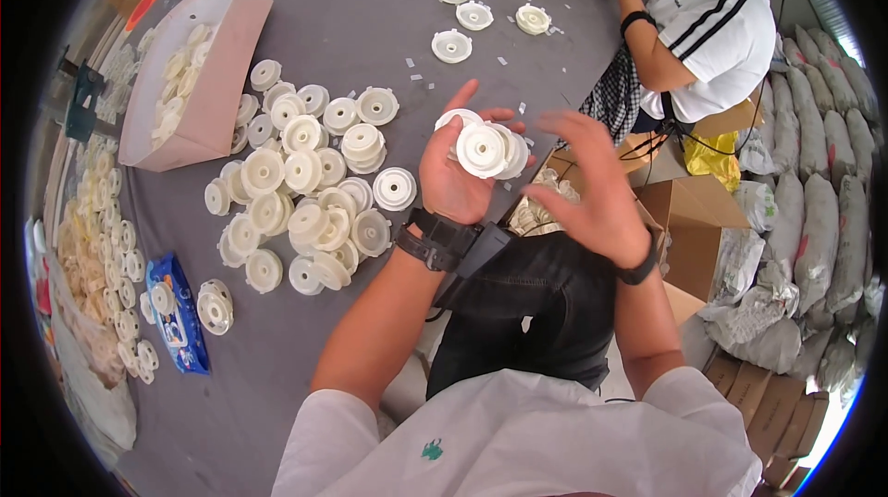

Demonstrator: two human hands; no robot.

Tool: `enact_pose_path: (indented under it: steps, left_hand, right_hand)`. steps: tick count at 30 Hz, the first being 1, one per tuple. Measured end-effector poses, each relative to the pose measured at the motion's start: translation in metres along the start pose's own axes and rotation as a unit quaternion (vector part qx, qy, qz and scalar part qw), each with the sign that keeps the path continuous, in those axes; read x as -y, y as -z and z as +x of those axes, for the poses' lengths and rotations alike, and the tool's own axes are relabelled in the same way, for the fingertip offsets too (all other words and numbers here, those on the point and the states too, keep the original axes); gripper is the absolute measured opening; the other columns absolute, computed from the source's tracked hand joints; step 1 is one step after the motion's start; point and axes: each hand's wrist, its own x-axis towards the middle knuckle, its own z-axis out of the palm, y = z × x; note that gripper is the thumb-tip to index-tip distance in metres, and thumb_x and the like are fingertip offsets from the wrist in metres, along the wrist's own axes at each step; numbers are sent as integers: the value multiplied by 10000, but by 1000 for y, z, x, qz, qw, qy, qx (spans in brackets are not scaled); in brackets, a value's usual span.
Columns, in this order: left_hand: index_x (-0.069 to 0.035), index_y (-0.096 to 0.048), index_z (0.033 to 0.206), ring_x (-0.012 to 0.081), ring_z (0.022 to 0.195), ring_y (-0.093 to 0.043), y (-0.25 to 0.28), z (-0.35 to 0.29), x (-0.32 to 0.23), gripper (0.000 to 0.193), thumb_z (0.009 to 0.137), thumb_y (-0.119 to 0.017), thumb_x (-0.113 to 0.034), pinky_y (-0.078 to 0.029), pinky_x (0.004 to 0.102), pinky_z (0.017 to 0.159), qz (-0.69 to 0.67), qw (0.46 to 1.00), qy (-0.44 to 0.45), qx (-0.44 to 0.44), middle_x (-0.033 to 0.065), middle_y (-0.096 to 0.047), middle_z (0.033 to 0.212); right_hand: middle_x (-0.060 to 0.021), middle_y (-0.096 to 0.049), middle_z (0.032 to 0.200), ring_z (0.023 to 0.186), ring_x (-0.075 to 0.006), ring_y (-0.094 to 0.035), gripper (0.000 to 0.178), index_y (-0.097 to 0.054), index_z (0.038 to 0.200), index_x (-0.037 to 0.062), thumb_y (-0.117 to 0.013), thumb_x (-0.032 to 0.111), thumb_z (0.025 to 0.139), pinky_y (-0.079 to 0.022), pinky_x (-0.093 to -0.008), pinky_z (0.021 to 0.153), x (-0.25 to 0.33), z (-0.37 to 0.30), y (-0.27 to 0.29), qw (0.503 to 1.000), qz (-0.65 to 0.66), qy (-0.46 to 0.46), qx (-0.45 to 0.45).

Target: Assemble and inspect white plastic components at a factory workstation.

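The left hand (453, 186) is holding a small group of white discs (482, 151) near the edge of the grey bench (242, 395), its thumb bearing on one side and its fingers spreading behind. The right hand (597, 199) is hanging just beside them, fingers wide and apparently bare (blur is softening its outline, so light contact cannot be ruled out). The discs are looking light, stiff and smooth, probably moulded plastic; by judgement they are liable to be slipping over one another in a loose grip, and their thin rims may be chipping under a knock. The outer rim or raised hub is offering the best hold.

Around them, from the left, rows of pale discs (127, 297) are lining the far side. A blue packet (188, 349) is lying with a disc on it, and a pink box (211, 99) is containing more white pieces. A heaped pile (302, 171) is crowding the left hand's side, a single disc (395, 189) lying just beside the wrist. Pale scraps (416, 77) are littering the bench beyond. Farther right, an open carton (692, 261) is standing beside the right wrist, limiting outward room; a co-worker (714, 51) is sitting beyond, and grey sacks (816, 131) are filling the far right.
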Motion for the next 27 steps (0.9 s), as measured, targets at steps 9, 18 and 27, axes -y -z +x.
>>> enact_pose_path:
  steps: [9,18,27]
  left_hand:
    - [-112,-379,1571,308,1347,-552,11,-6,-7,565,1064,-398,-359,-457,481,1125,-41,998,-20,-43,142,-570,1449]
    - [-66,-597,1308,216,1169,-647,106,5,31,444,1014,-531,-393,-536,409,961,-310,939,93,114,74,-667,1244]
    - [-113,-527,1434,253,1279,-591,54,23,3,583,1010,-524,-513,-482,465,1058,-159,977,121,81,84,-615,1395]
  right_hand:
    - [-142,-632,1249,1159,-364,-577,601,-600,1316,61,-799,81,749,-464,-440,996,20,50,-33,995,-3,72,66]
    - [-170,-659,1261,1141,-280,-645,692,-590,1377,17,-880,301,816,-529,-401,974,106,216,-77,955,201,217,7]
    - [-133,-629,1086,1115,-355,-580,322,-686,1104,81,-751,176,803,-492,-484,957,101,184,-70,968,134,213,5]
